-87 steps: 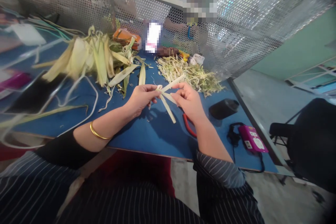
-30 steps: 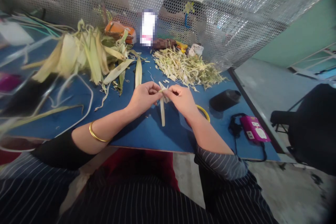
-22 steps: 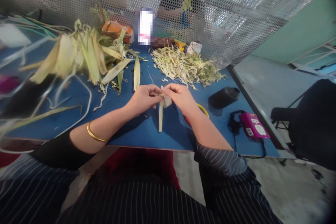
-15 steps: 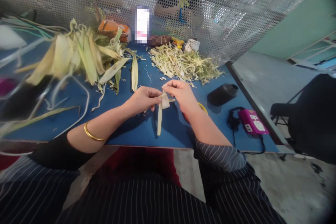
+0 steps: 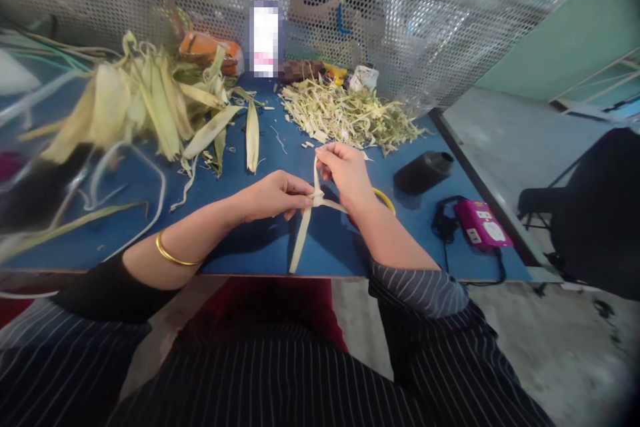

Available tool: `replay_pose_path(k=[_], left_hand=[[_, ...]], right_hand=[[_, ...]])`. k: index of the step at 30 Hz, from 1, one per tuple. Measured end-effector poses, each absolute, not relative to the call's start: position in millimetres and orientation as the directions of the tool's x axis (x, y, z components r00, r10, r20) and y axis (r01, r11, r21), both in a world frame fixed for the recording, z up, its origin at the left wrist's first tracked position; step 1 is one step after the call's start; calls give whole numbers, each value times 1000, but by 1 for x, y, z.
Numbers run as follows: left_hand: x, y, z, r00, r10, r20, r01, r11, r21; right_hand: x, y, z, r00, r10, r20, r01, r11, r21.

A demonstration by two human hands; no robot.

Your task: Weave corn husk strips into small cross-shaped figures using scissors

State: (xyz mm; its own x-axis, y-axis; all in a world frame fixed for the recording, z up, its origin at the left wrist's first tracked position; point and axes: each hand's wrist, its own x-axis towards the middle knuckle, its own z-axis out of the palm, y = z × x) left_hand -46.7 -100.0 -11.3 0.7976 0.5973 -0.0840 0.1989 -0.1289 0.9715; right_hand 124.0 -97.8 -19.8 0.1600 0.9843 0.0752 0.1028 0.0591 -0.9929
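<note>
Pale strips of corn husk point(image 5: 302, 237) cross each other in a small folded knot above the blue table point(image 5: 250, 253). My left hand point(image 5: 280, 195) pinches the husk strips at the left side of the crossing, thumb and fingers pressed together. One strip end hangs down toward the table's front edge, another sticks out to the right under my right wrist. With thumb and forefinger my right hand point(image 5: 345, 170) grips the upper end of a strip, which runs upward from the crossing. A yellow ring-shaped thing point(image 5: 385, 200) lies partly hidden behind my right forearm.
Whole corn husks point(image 5: 115, 107) are heaped at the left, with one single husk point(image 5: 253, 137) beside them. Shredded husk point(image 5: 340, 113) is piled at the back. A black cone point(image 5: 424, 172) and a purple power socket box point(image 5: 483, 223) with cable stand right. Perforated metal mesh point(image 5: 400, 27) borders the back.
My right hand has pulled a strip upward, away from my left hand. The flat fold at the crossing has become a narrower knot, and the strip to the right shows longer.
</note>
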Motion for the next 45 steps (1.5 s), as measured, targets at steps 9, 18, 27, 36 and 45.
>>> replay_pose_path(k=[9, 18, 27, 36, 45], left_hand=[[-48, -98, -11, 764, 629, -143, 126, 72, 989], [-44, -101, -16, 683, 712, -163, 50, 177, 983], [-46, -101, -12, 574, 802, -164, 12, 192, 981], [-48, -95, -13, 495, 855, -155, 24, 164, 986], [-48, -94, -15, 488, 861, -144, -1, 165, 986]], right_hand=[[122, -98, -17, 299, 944, 138, 64, 125, -990], [117, -105, -9, 112, 986, 120, 28, 118, -993], [123, -101, -15, 34, 995, 96, -44, 97, -994], [124, -105, -9, 40, 975, 217, 367, 188, -911], [128, -101, -19, 167, 897, 409, 565, 253, -785]])
